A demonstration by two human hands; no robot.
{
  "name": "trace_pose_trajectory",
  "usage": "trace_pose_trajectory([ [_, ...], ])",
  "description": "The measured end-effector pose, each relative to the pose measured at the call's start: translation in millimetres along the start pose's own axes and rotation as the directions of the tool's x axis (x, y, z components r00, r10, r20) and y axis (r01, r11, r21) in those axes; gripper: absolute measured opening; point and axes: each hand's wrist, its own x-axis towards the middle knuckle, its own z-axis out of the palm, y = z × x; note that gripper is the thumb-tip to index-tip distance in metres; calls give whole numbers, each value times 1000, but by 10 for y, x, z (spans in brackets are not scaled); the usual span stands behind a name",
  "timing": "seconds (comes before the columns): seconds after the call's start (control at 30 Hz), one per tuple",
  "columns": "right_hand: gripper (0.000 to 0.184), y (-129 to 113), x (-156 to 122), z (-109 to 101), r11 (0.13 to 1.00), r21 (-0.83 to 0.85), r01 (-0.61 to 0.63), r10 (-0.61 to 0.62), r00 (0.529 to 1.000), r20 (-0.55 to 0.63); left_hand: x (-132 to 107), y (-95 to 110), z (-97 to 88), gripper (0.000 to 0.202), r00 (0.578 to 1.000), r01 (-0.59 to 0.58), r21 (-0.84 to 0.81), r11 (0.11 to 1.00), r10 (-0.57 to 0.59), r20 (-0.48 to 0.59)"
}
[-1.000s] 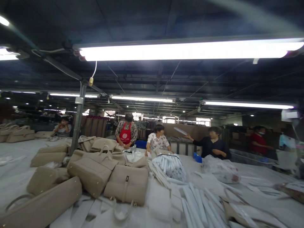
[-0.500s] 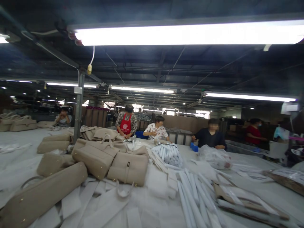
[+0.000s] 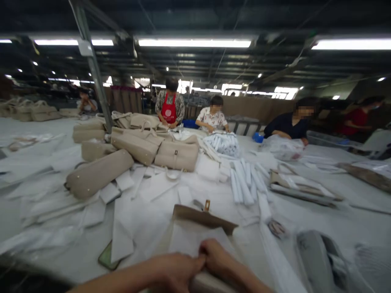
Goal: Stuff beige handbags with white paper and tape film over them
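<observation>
Both of my hands meet at the bottom edge of the view over an open beige handbag (image 3: 198,215). My left hand (image 3: 175,268) and my right hand (image 3: 218,256) are closed with their fingers pinched on the white paper stuffing (image 3: 195,240) that lies inside the bag. The bag's mouth faces me, and a small metal clasp stands on its far rim. My forearms come in from the lower left and lower right.
A pile of finished beige handbags (image 3: 137,146) lies at the middle left beside a metal post (image 3: 91,61). White paper rolls (image 3: 244,179) and loose sheets cover the white table (image 3: 45,162). A phone (image 3: 106,256) lies at my left. Several people work at the far side.
The view has tipped down from the ceiling lights to the table in front of me. My two hands and the open handbag have come into view at the bottom.
</observation>
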Motion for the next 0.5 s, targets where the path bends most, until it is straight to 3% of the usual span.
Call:
trace_pose_trajectory([
  [0.07, 27, 39, -62, 19, 999, 33, 5, -10, 991, 135, -71, -10, 104, 77, 1000, 17, -4, 1000, -17, 19],
  [0.2, 41, 22, -433, -190, 988, 107, 114, -133, 973, 191, -53, -55, 52, 76, 999, -25, 75, 997, 21, 48],
  [0.33, 67, -70, -815, -225, 994, 4, 106, -104, 971, 215, 81, -32, -12, 87, 999, -46, 196, 979, 40, 34],
  [0.5, 62, -72, -824, -104, 987, -63, 146, -130, 968, 213, 188, -11, -34, 84, 986, -44, 65, 997, 32, 164],
])
